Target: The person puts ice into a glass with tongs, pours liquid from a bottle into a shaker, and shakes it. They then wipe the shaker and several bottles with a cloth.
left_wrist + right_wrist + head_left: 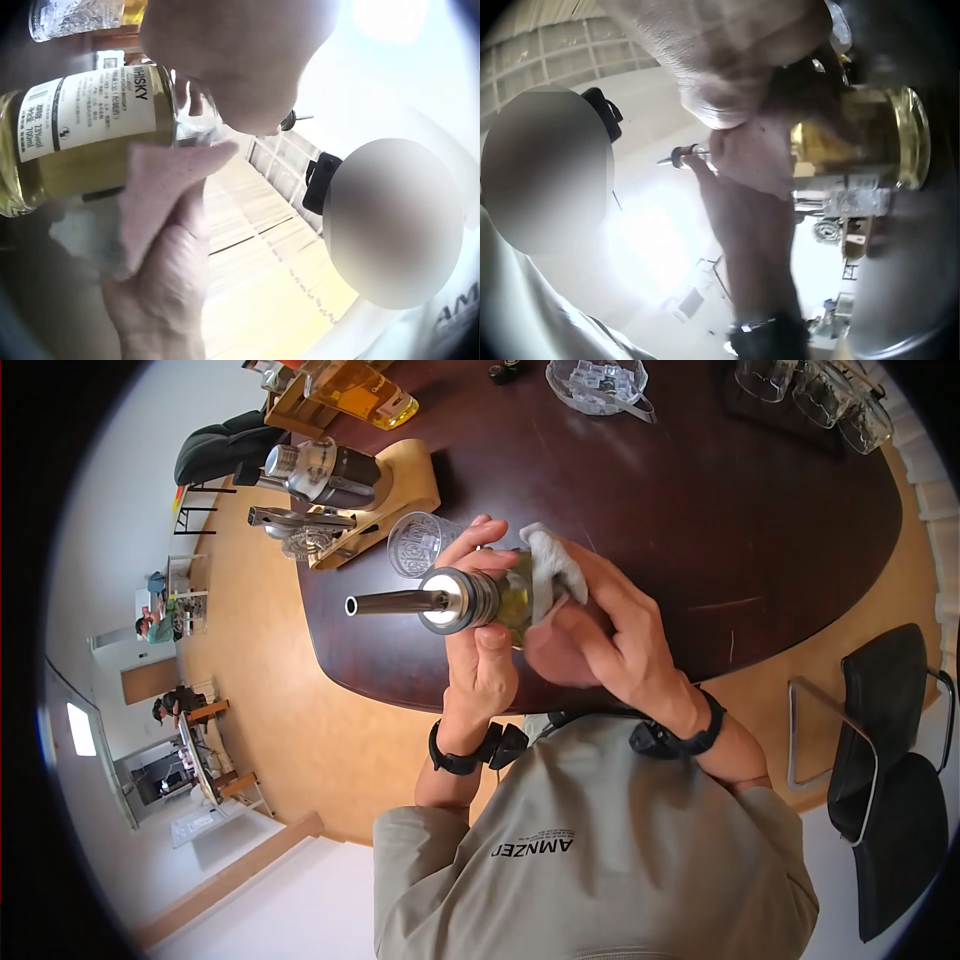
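Observation:
My left hand [485,660] grips the neck of a whisky bottle [112,120], which is tipped on its side over the table. Its metal pourer [400,603] points left in the head view. Yellow liquid and a printed white label show in the left wrist view. A cloth [553,572], pale grey with a pinkish part, lies against the bottle's body. My right hand [630,630] holds this cloth around the glass, and the pinkish part is blurred in the head view. In the right wrist view the bottle's base [913,139] sticks out beyond the right hand.
A cut-glass tumbler [415,545] stands just beyond my left hand. Behind it a wooden stand [410,470] carries a shaker [335,472] and bar tools. An amber bottle [365,395], an ice bowl [600,405] with tongs and several glasses [815,405] line the far side. Black chairs [880,740] stand right.

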Motion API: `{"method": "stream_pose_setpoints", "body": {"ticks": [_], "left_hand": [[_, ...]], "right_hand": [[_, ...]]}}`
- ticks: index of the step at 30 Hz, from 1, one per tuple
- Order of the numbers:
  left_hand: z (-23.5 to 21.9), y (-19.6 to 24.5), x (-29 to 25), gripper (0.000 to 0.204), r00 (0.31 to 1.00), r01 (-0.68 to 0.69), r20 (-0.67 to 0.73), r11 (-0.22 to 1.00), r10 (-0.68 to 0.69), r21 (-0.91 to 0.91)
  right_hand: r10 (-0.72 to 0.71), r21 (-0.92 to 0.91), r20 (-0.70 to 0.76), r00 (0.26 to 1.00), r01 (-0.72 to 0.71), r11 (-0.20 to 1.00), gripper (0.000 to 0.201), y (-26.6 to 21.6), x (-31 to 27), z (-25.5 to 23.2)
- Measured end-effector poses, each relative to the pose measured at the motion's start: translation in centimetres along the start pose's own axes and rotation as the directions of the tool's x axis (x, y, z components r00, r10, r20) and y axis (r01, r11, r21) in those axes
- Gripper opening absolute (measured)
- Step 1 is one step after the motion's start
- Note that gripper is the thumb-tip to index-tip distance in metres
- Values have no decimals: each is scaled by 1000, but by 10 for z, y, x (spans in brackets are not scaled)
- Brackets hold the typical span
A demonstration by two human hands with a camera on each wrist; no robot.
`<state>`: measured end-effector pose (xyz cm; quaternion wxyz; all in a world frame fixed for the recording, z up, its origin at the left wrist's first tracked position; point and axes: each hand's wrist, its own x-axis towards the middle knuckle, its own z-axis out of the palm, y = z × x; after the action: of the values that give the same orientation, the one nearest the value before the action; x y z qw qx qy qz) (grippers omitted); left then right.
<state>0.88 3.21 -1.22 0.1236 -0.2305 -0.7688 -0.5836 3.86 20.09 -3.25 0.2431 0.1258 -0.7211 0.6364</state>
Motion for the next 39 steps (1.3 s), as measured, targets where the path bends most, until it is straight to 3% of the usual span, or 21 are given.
{"method": "stream_pose_setpoints", "body": {"ticks": [1,2,3,5,7,9,10,13,14,15,16,18,19,22,25,27,28,31,32,36,39], "left_hand": [[0,-1,-1,77,1000,3,5,1000,-3,-2],[1,-3,-2,76,1000,12,-15,1000,-13,-29],[1,-5,-2,76,999,20,-32,998,-22,-56],[1,-10,-2,69,1000,-19,-2,991,19,-129],[3,-8,0,67,998,-58,16,978,62,-202],[7,9,0,75,997,45,67,958,-27,-282],[12,13,1,70,989,131,-28,951,-145,-278],[18,5,0,50,981,112,-129,970,-143,-218],[18,6,2,35,984,45,-159,979,-78,-198],[16,6,2,35,985,44,-156,979,-76,-200],[10,4,1,28,976,46,-199,972,-93,-231],[-3,-1,0,13,950,48,-284,956,-134,-290],[-9,-3,1,10,957,-37,-285,949,-57,-314],[-19,1,-1,8,943,-84,-331,939,-33,-332],[-26,4,-3,8,915,-121,-398,900,-63,-419],[-28,3,-4,9,903,-167,-430,903,-22,-397],[-28,6,-6,7,892,-128,-443,887,-93,-444],[-28,14,-2,7,841,-99,-510,877,-179,-470],[-27,19,1,10,808,-62,-548,893,-217,-447],[-35,27,10,15,767,-67,-568,842,-300,-535],[-39,23,7,12,797,-81,-526,810,-298,-581]], "right_hand": [[229,79,73,971,-235,969,30,5,-2,-4],[435,138,162,886,-457,879,26,10,-3,-7],[437,138,157,886,-458,878,26,17,-3,-9],[616,22,237,751,-638,770,27,29,-6,-11],[619,14,203,759,-634,773,29,35,-12,-9],[413,1,135,901,-416,909,29,43,-17,-7],[413,1,134,901,-417,909,29,44,-18,-10],[496,38,229,837,-517,855,31,38,-15,-17],[575,57,263,775,-608,792,32,39,-16,-20],[646,71,297,703,-691,720,32,40,-16,-22],[646,72,294,704,-691,720,32,42,-18,-23],[586,126,225,778,-620,774,33,47,-22,-21],[587,129,224,778,-621,773,33,47,-24,-20],[573,182,267,775,-625,759,34,45,-28,-10],[593,359,312,742,-670,650,37,45,-29,4],[705,688,241,667,-630,361,36,35,-21,10],[704,688,241,668,-629,362,36,41,-26,8],[273,814,513,814,-562,148,42,74,-57,-3],[530,737,478,700,-648,190,43,59,-58,2],[573,700,509,643,-696,160,38,14,-42,-10],[442,735,537,718,-656,173,38,27,-41,-21]]}}
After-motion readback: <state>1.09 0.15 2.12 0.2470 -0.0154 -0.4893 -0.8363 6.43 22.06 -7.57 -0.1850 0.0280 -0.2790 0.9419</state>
